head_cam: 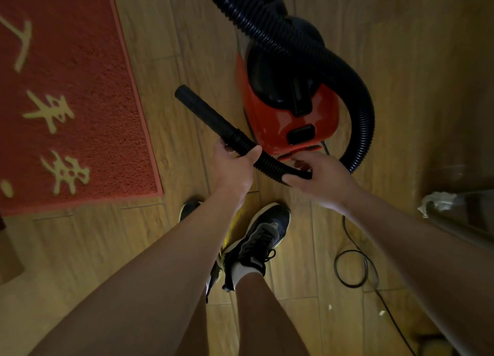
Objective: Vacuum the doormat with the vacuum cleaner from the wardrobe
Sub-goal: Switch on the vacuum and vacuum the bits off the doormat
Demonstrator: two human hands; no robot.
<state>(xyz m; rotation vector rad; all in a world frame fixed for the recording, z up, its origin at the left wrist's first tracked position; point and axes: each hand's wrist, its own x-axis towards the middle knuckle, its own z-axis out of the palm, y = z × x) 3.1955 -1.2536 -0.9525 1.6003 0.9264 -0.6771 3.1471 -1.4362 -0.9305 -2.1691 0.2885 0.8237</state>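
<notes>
Dim light, wood-look plank floor (93,238) all round. Nearest: one dark shoe (263,238) with a white sock, toe of the other shoe (189,208) just behind the left forearm. Black power cord (336,268) loops on the floor to the right, with a few white paper scraps (381,313) near it. Left hand (234,168) is wrapped round the ribbed hose (270,163) just behind the smooth black end tube (203,109). Right hand (318,176) holds the same hose further back, thumb and fingers curled round it. Tube points up-left in the air over bare floor, tip near the mat edge, not over it. Red and black vacuum cleaner (288,117) sits on the floor just beyond the hands, hose arcing round its right side and across the top. Red doormat (80,88) with pale characters lies flat at left. Crumpled white material (438,198) at the right edge on something shiny; can't tell what.
</notes>
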